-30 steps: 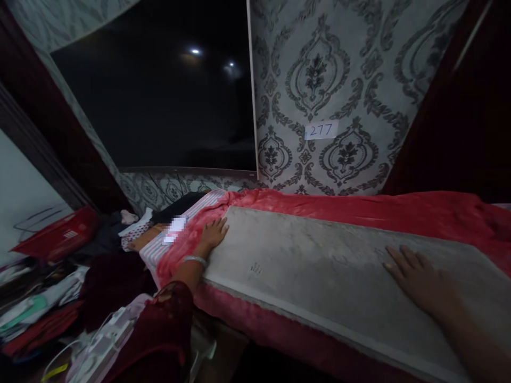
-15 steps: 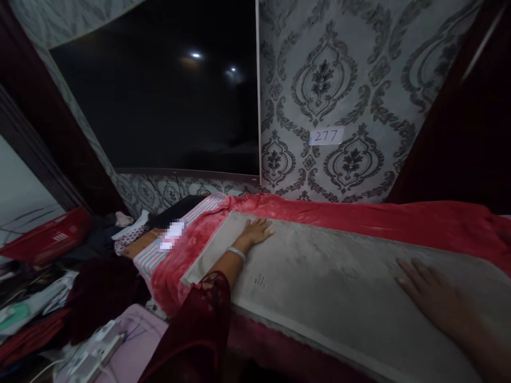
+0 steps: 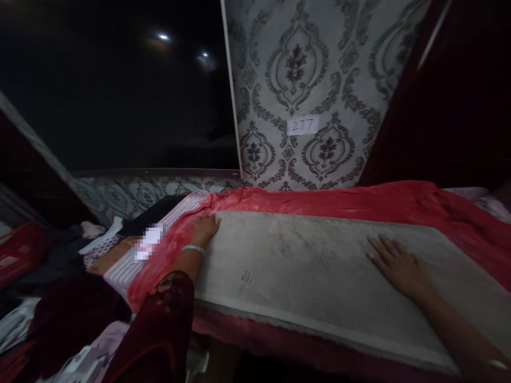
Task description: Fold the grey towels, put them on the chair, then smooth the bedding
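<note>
A long grey cloth (image 3: 303, 271), with a small dark print near its left end, is spread over a red plush blanket (image 3: 319, 201). My left hand (image 3: 206, 227), with a bracelet at the wrist, rests at the cloth's far left corner, partly on the blanket; its fingers look stretched rather than gripping. Toward the right side of the cloth, my right hand (image 3: 399, 266) lies palm down, fingers spread and nothing held. A dark red sleeve covers my left forearm.
Striped fabric (image 3: 125, 266) borders the blanket on the left. Beyond it are a folded dotted cloth (image 3: 96, 252), a red bag (image 3: 24, 252) and a white power strip (image 3: 82, 364). A large television (image 3: 139, 96) hangs behind, beside a paper label (image 3: 302, 125) on patterned wallpaper.
My left hand has slid left from the cloth's surface to its corner edge. My right hand still lies flat on the cloth. The view has turned to the right.
</note>
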Tool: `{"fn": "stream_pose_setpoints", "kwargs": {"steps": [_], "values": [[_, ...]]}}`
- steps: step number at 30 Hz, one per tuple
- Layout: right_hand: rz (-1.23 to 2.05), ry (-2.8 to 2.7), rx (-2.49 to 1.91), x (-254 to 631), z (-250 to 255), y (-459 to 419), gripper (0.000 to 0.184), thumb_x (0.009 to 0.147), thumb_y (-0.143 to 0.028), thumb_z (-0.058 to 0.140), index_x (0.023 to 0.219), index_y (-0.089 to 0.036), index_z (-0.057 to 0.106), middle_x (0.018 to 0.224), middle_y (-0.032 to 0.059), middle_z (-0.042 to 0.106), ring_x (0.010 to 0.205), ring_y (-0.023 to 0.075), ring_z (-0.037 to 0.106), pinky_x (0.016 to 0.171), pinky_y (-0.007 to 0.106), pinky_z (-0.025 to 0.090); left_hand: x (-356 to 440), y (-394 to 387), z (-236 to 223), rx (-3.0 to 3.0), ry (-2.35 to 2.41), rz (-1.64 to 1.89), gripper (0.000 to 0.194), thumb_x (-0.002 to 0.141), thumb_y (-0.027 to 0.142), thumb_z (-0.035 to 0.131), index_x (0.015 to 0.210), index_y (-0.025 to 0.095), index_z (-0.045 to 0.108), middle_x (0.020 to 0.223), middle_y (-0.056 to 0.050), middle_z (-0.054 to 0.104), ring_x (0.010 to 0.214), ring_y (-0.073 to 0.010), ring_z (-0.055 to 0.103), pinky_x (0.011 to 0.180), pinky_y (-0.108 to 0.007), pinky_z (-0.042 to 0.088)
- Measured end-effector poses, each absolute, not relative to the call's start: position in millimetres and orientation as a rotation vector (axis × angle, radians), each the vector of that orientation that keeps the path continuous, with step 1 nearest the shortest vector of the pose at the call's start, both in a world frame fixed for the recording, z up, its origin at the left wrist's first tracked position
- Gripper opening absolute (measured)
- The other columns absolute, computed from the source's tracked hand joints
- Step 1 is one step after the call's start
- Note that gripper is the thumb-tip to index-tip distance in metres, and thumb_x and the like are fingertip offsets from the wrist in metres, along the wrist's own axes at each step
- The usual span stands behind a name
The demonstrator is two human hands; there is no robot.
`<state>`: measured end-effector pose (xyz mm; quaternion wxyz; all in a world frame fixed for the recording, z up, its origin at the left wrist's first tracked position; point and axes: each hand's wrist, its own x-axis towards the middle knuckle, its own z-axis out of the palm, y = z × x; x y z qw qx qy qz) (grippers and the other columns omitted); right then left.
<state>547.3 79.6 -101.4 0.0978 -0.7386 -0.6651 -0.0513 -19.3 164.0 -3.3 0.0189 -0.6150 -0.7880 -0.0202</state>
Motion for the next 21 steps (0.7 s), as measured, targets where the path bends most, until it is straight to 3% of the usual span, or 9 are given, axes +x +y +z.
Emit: {"fn": "stream_pose_setpoints", "kwargs": {"steps": [2, 6, 10, 14, 18, 21], "values": [[-0.088, -1.966, -2.257, 540.7, -89.7, 79.2, 0.064, 0.096, -0.049, 0.023, 0.156, -0.028, 0.035, 0.164, 0.0071, 0.025, 0.149, 0.0312, 0.024, 0.114, 0.06, 0.027, -0.1, 163.7, 2.1, -1.911, -2.347, -0.117, 0.061, 0.098, 0.048, 0.031, 0.144, 0.012, 0.05, 0.155, -0.023, 0.039, 0.146, -0.0421, 0.027, 0.111, -0.067, 0.028], [-0.006, -1.95, -2.294, 498.2, -61.7, 96.1, 0.059, 0.1, -0.048, 0.026, 0.154, -0.026, 0.038, 0.161, 0.012, 0.029, 0.148, 0.0338, 0.024, 0.111, 0.063, 0.029, 58.4, 162.6, 5.8, -2.313, -1.974, -0.145, 0.058, 0.099, 0.047, 0.033, 0.15, 0.02, 0.041, 0.161, -0.015, 0.031, 0.15, -0.033, 0.025, 0.119, -0.06, 0.021], [0.02, -2.227, -1.914, 410.6, -33.3, 127.3, 0.055, 0.103, -0.044, 0.028, 0.154, -0.028, 0.038, 0.164, 0.0094, 0.023, 0.151, 0.0309, 0.018, 0.114, 0.061, 0.025, 132.6, 167.0, -1.4, -2.716, -1.676, -0.12, 0.059, 0.1, 0.048, 0.031, 0.155, 0.025, 0.033, 0.164, -0.009, 0.027, 0.152, -0.0275, 0.021, 0.122, -0.056, 0.015], [0.118, -2.382, -1.751, 349.5, -30.7, 151.0, 0.055, 0.103, -0.044, 0.03, 0.155, -0.025, 0.035, 0.162, 0.0103, 0.027, 0.149, 0.0291, 0.024, 0.117, 0.059, 0.02, 175.1, 173.5, -16.7, -2.792, -1.586, -0.08, 0.059, 0.101, 0.048, 0.03, 0.155, 0.025, 0.031, 0.164, -0.009, 0.025, 0.152, -0.0272, 0.021, 0.122, -0.058, 0.013], [0.074, -2.404, -1.682, 375.7, -42.9, 159.3, 0.059, 0.103, -0.052, 0.029, 0.154, -0.025, 0.038, 0.161, 0.0083, 0.032, 0.148, 0.0281, 0.027, 0.119, 0.053, 0.02, 150.0, 180.5, -27.2, -2.716, -1.644, -0.058, 0.056, 0.1, 0.049, 0.035, 0.152, 0.028, 0.038, 0.162, -0.009, 0.031, 0.15, -0.029, 0.024, 0.12, -0.057, 0.018], [0.008, -2.297, -1.874, 452.1, -48.8, 156.2, 0.059, 0.103, -0.052, 0.027, 0.153, -0.026, 0.039, 0.161, 0.0074, 0.032, 0.148, 0.0278, 0.027, 0.118, 0.051, 0.023, 99.5, 190.1, -24.2, -2.48, -1.834, -0.269, 0.05, 0.097, 0.047, 0.05, 0.142, 0.027, 0.05, 0.152, -0.01, 0.047, 0.141, -0.03, 0.042, 0.115, -0.057, 0.032]]}}
